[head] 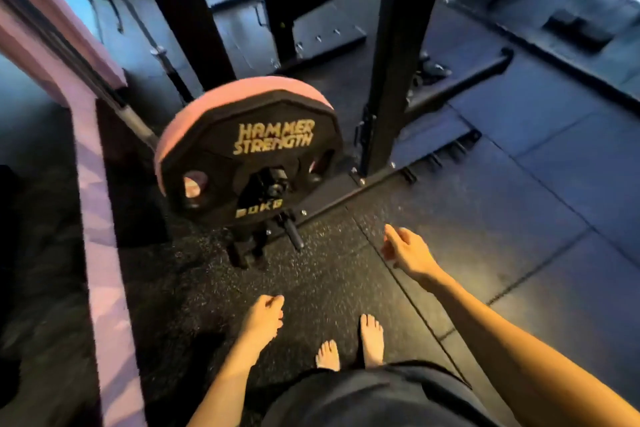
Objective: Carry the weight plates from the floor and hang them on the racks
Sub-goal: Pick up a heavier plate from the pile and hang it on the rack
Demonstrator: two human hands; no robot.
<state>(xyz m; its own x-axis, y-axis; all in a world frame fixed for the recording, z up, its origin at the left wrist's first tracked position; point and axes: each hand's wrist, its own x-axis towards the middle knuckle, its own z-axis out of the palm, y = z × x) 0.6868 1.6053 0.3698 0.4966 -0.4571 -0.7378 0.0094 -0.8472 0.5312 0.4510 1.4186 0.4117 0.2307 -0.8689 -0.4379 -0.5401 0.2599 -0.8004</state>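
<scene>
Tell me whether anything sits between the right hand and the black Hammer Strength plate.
Nothing visible does. The right hand hangs empty over bare rubber floor, up and to the left of which the black plate stands, with a pink plate behind it.

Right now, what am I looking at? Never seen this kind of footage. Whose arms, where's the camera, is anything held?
One picture, from a camera worn on a person's head, looking forward and down. The arms are that person's own; bare feet show at the bottom. The left hand and right hand hang loosely curled and hold nothing. Ahead is a black weight plate marked Hammer Strength, standing on edge with a pink plate behind it, both on the sleeve of a barbell. Black rack uprights rise behind, on a dark rubber gym floor.
</scene>
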